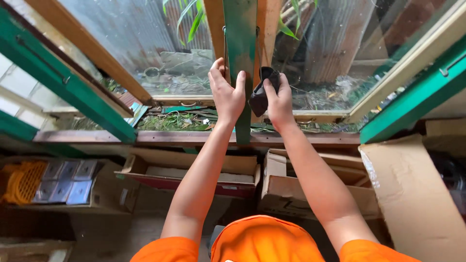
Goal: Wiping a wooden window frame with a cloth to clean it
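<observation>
1. Hands first: your left hand [226, 94] grips the green centre post [241, 68] of a window, fingers wrapped round its left edge, thumb on its face.
2. Your right hand [278, 99] is closed on a crumpled dark cloth [260, 92], pressed against the right side of that same post, just beside your left hand.
3. Window panes stand on either side: the left pane [136, 39] and the right pane [335, 43] are dusty glass in pale wooden frames, with green leaves and rusty sheet metal beyond them.
4. Green shutters [58, 73] swing inward at far left and far right.
5. Below the sill, near you, sit open cardboard boxes [194, 167]; an orange plastic part [22, 182] and flat grey packets [68, 182] lie at the left.
6. Judged from this, you are mid-wipe on the post, bracing with one hand and rubbing with the other.
7. A next stroke would call for steady pressure along the post's painted edge, keeping the cloth folded in your palm and clear of the metal latch rod [224, 48] beside your left fingers.
</observation>
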